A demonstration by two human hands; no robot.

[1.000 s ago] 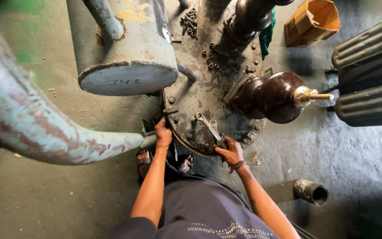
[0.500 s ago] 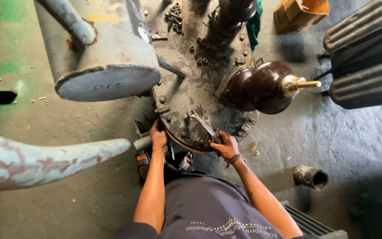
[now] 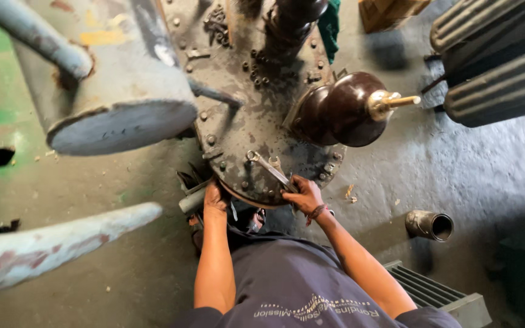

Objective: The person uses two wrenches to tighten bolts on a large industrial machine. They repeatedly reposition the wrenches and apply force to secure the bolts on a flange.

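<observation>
Head view | spanner (image 3: 270, 171) is gripped by right hand (image 3: 304, 195) on a bolt near cover plate (image 3: 256, 130) front edge | left hand (image 3: 215, 198) is closed on that edge | risk: spanner could slip off the greasy bolt, knuckles struck

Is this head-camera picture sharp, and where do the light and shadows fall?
Head view: sharp around the right hand and wrench; glare on the brown insulator; the pale pipe at the left edge looks soft; deep shadow lies under the finned radiators.
</observation>
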